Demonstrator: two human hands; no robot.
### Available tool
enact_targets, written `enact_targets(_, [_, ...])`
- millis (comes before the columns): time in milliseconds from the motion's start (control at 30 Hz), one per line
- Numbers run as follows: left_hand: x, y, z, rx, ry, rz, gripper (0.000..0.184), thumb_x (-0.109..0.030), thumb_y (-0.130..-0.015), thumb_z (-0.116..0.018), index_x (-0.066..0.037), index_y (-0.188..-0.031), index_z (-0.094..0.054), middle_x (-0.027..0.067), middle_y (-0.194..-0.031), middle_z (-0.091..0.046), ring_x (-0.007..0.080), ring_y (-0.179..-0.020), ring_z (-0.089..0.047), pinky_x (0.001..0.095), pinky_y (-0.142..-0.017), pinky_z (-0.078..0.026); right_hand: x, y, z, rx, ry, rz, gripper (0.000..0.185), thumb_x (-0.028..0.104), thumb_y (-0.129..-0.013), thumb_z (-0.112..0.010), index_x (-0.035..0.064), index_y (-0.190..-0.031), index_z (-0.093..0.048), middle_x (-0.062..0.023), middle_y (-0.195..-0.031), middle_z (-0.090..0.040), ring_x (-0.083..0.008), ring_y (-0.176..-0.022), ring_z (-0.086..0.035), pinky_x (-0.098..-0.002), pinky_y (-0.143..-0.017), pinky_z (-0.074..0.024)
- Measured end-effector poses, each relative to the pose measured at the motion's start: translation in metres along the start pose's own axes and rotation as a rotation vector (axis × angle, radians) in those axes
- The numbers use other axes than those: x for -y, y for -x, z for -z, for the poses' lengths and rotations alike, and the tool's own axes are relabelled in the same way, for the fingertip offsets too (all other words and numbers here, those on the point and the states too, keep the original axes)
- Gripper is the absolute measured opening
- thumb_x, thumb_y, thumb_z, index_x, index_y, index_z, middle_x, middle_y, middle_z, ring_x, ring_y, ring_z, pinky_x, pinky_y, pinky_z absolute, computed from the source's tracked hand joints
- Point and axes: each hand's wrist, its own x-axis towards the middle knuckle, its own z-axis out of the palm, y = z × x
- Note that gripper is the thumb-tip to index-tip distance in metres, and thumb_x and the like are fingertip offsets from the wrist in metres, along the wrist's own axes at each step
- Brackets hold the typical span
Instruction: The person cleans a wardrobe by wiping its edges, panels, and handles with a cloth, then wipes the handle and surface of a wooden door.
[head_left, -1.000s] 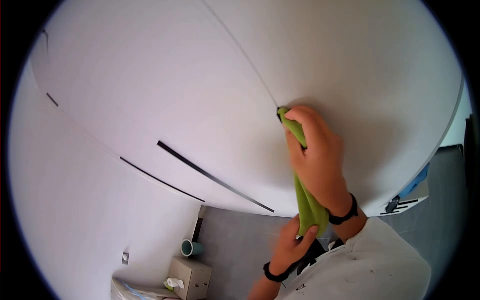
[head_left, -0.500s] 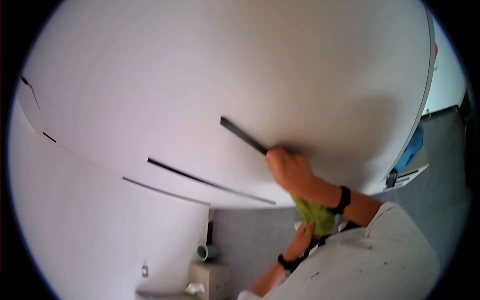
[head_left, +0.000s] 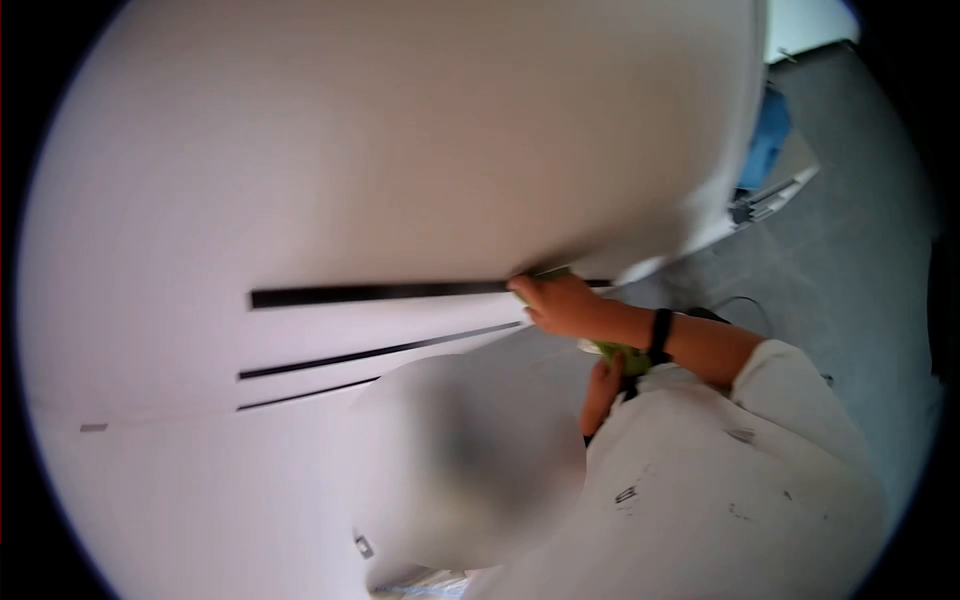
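My right hand, with a black band on the wrist, is closed at the longest black strip on a big white panel. Yellow-green cloth shows at its fingers, pressed against the panel. Lower down, my left hand is partly hidden by my shirt. Its fingers are closed on more yellow-green cloth; whether both parts are one piece I cannot tell. Two thinner strips run below the first: a middle black strip and a lower black strip.
A blurred pale round patch covers part of the lower view. To the right, a blue object rests by the panel's edge above the grey floor. A small wall fitting is at lower left.
The view has swung, so the strips lie nearly level. My right hand has moved along its strip, leaving a longer length showing, and cloth now shows at its fingers. The pale patch has appeared.
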Motion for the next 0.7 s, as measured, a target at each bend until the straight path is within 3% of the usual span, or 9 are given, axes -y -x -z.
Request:
enact_targets(33, [0.000, 0.000, -0.003, 0.037, 0.111, -0.045, 0.045, -0.040, -0.099, -0.045, 0.002, -0.094, -0.059, 0.0052, -0.080, -0.063, 0.0095, -0.072, -0.053, 0.0270, -0.063, -0.044, -0.012, 0.007, -0.009, -0.014, 0.040, -0.017, 0.043, 0.013, -0.077, -0.065, 0.0095, -0.116, -0.048, -0.0122, -0.081, -0.065, -0.0331, -0.070, -0.065, -0.0449, -0.060, -0.0507])
enact_targets(100, [0.005, -0.003, 0.000, 0.008, -0.076, -0.145, 0.041, -0.035, -0.098, -0.046, 0.003, -0.095, -0.060, 0.0084, -0.072, -0.063, 0.0124, -0.062, -0.056, 0.0304, -0.056, -0.045, -0.019, 0.012, -0.008, 0.110, 0.006, -0.129, 0.042, 0.012, -0.077, -0.064, 0.0093, -0.117, -0.049, -0.0134, -0.081, -0.065, -0.0340, -0.070, -0.065, -0.0456, -0.061, -0.0507])
enact_targets(200, [-0.019, 0.005, -0.002, 0.047, -0.090, 0.031, 0.040, -0.035, -0.099, -0.046, 0.003, -0.094, -0.059, 0.0065, -0.073, -0.062, 0.0122, -0.063, -0.055, 0.0299, -0.056, -0.044, -0.025, 0.021, -0.002, 0.196, -0.065, -0.195, 0.043, 0.010, -0.077, -0.061, 0.0087, -0.118, -0.049, -0.0151, -0.082, -0.065, -0.0352, -0.073, -0.065, -0.0464, -0.065, -0.0508])
enact_targets(267, [-0.037, 0.017, -0.006, -0.004, 0.167, 0.035, 0.040, -0.036, -0.099, -0.046, 0.002, -0.095, -0.058, 0.0037, -0.075, -0.060, 0.0113, -0.065, -0.054, 0.0284, -0.056, -0.043, -0.031, 0.025, -0.013, 0.218, -0.097, -0.171, 0.046, 0.008, -0.076, -0.059, 0.0080, -0.121, -0.048, -0.0169, -0.084, -0.065, -0.0357, -0.076, -0.064, -0.0465, -0.067, -0.0508])
enact_targets(300, [-0.036, 0.018, -0.007, -0.022, 0.174, 0.058, 0.040, -0.036, -0.099, -0.046, 0.002, -0.095, -0.058, 0.0037, -0.075, -0.060, 0.0113, -0.065, -0.054, 0.0284, -0.056, -0.043, -0.036, 0.029, -0.015, 0.115, -0.093, -0.072, 0.047, 0.008, -0.075, -0.059, 0.0074, -0.120, -0.049, -0.0182, -0.087, -0.065, -0.0360, -0.077, -0.064, -0.0467, -0.067, -0.0506])
enact_targets(400, [-0.029, 0.010, -0.012, 0.096, 0.244, 0.088, 0.039, -0.037, -0.099, -0.046, 0.000, -0.101, -0.057, 0.0023, -0.078, -0.059, 0.0096, -0.066, -0.053, 0.0245, -0.058, -0.044, -0.046, 0.038, -0.009, 0.457, -0.214, -0.388, 0.042, 0.003, -0.073, -0.059, 0.0043, -0.116, -0.056, -0.0185, -0.105, -0.064, -0.0357, -0.099, -0.061, -0.0430, -0.082, -0.0487])
enact_targets(567, [-0.022, 0.006, -0.019, 0.065, 0.421, 0.111, 0.041, -0.039, -0.099, -0.046, 0.000, -0.099, -0.058, 0.0031, -0.080, -0.062, 0.0105, -0.066, -0.057, 0.0250, -0.060, -0.047, -0.081, 0.063, -0.030, 0.290, -0.136, -0.294, 0.038, 0.000, -0.076, -0.055, 0.0064, -0.113, -0.058, -0.0178, -0.103, -0.064, -0.0349, -0.097, -0.062, -0.0435, -0.082, -0.0487])
enact_targets(633, [-0.028, 0.019, -0.005, 0.064, 0.424, 0.130, 0.043, -0.043, -0.097, -0.049, -0.001, -0.101, -0.060, 0.0030, -0.084, -0.063, 0.0107, -0.074, -0.056, 0.0235, -0.068, -0.043, -0.071, 0.061, -0.036, 0.216, -0.159, -0.279, 0.033, 0.006, -0.078, -0.058, 0.0076, -0.111, -0.055, -0.0148, -0.087, -0.066, -0.0334, -0.078, -0.065, -0.0439, -0.068, -0.0509])
enact_targets(700, [-0.018, 0.023, 0.001, -0.004, 0.429, 0.106, 0.042, -0.042, -0.097, -0.049, -0.002, -0.103, -0.059, 0.0031, -0.086, -0.064, 0.0113, -0.075, -0.057, 0.0242, -0.069, -0.043, -0.068, 0.058, -0.041, 0.235, -0.153, -0.302, 0.032, 0.006, -0.079, -0.058, 0.0092, -0.110, -0.056, -0.0139, -0.085, -0.066, -0.0332, -0.076, -0.065, -0.0432, -0.067, -0.0510])
